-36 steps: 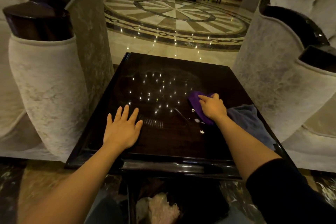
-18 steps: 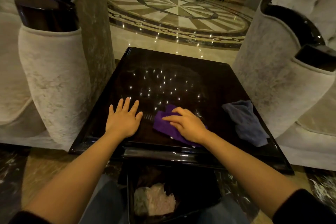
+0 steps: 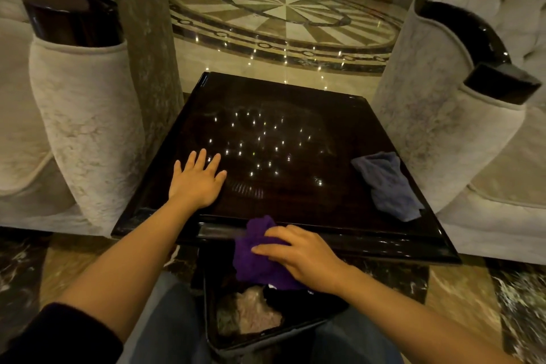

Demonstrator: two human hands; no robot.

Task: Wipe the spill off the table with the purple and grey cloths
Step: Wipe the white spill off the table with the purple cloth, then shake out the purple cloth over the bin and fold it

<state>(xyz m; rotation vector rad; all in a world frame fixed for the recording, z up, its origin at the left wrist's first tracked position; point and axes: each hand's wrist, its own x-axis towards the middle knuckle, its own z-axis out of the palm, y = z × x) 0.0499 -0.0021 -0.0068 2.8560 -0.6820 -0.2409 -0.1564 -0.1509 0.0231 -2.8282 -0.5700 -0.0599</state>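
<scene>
The dark glossy table [image 3: 295, 109] fills the middle of the view. My right hand [image 3: 301, 254] presses the purple cloth [image 3: 254, 257] over the table's near edge, so the cloth hangs off it above a black bin [image 3: 266, 334]. My left hand [image 3: 198, 180] lies flat on the tabletop near the front left, fingers spread, holding nothing. The grey cloth [image 3: 387, 183] lies crumpled on the right side of the table, apart from both hands. No spill bits show on the surface; only light reflections.
The black bin between my knees holds crumpled pale material [image 3: 248, 310]. A pale upholstered armchair [image 3: 85, 115] stands close on the left of the table and another armchair [image 3: 443, 133] on the right. Polished patterned floor [image 3: 283, 15] lies beyond.
My right hand dragged the purple cloth from mid-table toward me and over the near edge above the bin. The white bits seen earlier beside it are gone. My left hand stayed flat.
</scene>
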